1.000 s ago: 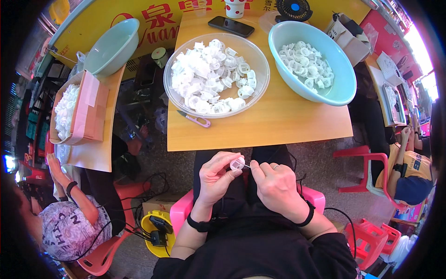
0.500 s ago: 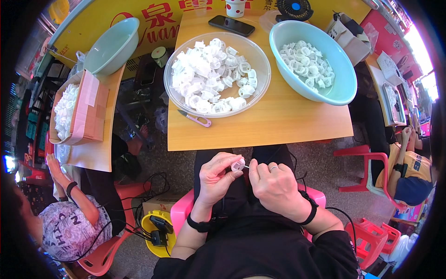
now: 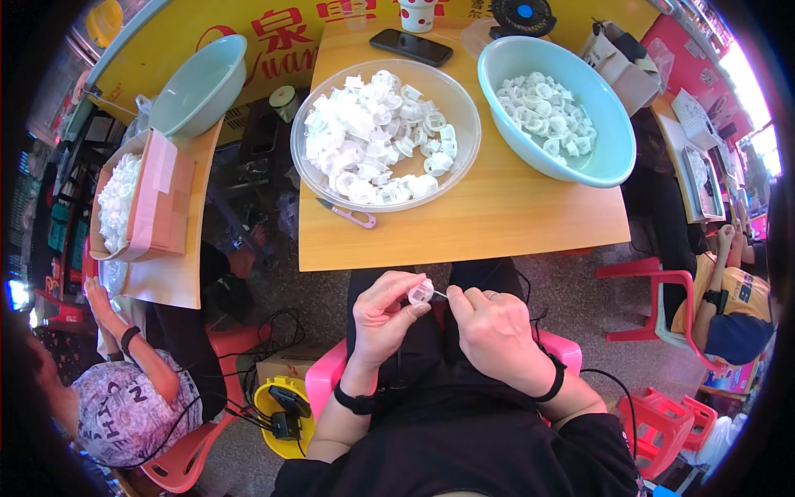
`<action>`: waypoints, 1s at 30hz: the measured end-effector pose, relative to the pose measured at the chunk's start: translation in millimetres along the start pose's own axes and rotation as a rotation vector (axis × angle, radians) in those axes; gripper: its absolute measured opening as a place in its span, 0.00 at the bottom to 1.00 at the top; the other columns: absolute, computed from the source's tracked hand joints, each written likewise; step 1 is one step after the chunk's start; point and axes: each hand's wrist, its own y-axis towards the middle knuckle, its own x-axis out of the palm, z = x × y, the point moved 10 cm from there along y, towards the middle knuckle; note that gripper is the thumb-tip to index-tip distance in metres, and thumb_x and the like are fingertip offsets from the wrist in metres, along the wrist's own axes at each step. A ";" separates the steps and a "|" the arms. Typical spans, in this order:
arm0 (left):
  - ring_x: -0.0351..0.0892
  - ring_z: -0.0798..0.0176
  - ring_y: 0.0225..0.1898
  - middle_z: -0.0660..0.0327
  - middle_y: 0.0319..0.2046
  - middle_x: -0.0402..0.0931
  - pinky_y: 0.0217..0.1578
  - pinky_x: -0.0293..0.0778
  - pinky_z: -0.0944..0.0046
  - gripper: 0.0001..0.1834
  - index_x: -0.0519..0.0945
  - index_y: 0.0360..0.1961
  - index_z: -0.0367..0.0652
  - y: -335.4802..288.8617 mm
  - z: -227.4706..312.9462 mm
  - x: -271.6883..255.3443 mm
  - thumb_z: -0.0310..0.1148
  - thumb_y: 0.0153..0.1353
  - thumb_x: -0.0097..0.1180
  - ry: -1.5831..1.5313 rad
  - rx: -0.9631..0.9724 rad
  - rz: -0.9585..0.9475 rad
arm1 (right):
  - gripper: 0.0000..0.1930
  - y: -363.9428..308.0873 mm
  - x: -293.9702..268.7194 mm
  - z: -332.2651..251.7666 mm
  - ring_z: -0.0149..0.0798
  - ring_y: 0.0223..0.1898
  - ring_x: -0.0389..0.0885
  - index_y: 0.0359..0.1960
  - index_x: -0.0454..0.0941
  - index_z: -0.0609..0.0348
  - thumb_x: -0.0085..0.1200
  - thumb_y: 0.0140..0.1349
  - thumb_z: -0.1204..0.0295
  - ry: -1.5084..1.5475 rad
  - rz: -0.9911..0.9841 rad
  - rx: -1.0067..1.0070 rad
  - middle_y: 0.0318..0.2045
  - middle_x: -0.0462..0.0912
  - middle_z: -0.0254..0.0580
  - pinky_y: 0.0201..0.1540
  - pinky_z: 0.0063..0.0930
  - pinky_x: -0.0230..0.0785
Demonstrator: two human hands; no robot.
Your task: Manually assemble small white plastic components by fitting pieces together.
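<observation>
Over my lap, in front of the table's near edge, my left hand [image 3: 383, 315] pinches a small white plastic piece [image 3: 421, 291] between thumb and fingers. A thin metal tip [image 3: 440, 294] sticks out from my right hand [image 3: 497, 335] and points at the piece's right side. My right fingers are closed around the rest of that thin tool, so its handle is hidden. Whether the tip touches the piece, I cannot tell. On the table, a clear round bowl [image 3: 474, 145] holds many similar white pieces, and a light blue basin [image 3: 617, 170] to its right holds more.
A pink-handled knife [image 3: 358, 218] lies by the clear bowl. Farther back are a phone [image 3: 411, 47], a dotted cup [image 3: 416, 15] and a small fan [image 3: 525, 15]. A cardboard box [image 3: 161, 195] of white pieces stands on the left table. People sit at both sides; cables [image 3: 240, 398] run at lower left.
The white piece has shifted slightly left and turned a little in my left fingers. My right hand has tilted slightly, and more of the thin tip shows beside the piece.
</observation>
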 end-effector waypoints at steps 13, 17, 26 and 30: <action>0.78 0.64 0.48 0.54 0.48 0.77 0.50 0.73 0.67 0.21 0.78 0.53 0.32 -2.0 -18.3 -0.7 0.17 0.57 0.60 -0.307 -0.111 -0.020 | 0.11 -8.5 5.0 6.4 0.41 0.22 0.79 0.36 0.77 0.65 0.58 0.49 0.79 0.220 0.118 0.104 0.21 0.74 0.41 0.24 0.32 0.68; 0.77 0.67 0.44 0.56 0.45 0.76 0.46 0.72 0.71 0.22 0.78 0.54 0.31 -3.0 -15.3 0.1 0.16 0.55 0.61 -0.258 -0.093 -0.012 | 0.10 -9.5 11.6 6.0 0.42 0.22 0.79 0.36 0.77 0.65 0.58 0.51 0.78 0.260 0.126 0.126 0.21 0.75 0.42 0.24 0.33 0.69; 0.76 0.71 0.41 0.58 0.46 0.75 0.40 0.72 0.74 0.21 0.80 0.52 0.35 -1.5 -12.7 -0.2 0.16 0.54 0.62 -0.150 -0.080 -0.029 | 0.06 -10.9 21.3 9.0 0.45 0.21 0.80 0.35 0.76 0.62 0.56 0.57 0.76 0.313 0.085 0.193 0.21 0.77 0.44 0.22 0.36 0.70; 0.79 0.67 0.44 0.53 0.47 0.77 0.44 0.75 0.70 0.19 0.80 0.49 0.33 -0.8 -9.9 1.9 0.17 0.54 0.62 -0.159 -0.100 -0.014 | 0.04 -12.7 25.9 9.7 0.48 0.21 0.80 0.34 0.75 0.61 0.55 0.58 0.77 0.411 0.088 0.223 0.22 0.77 0.45 0.22 0.39 0.70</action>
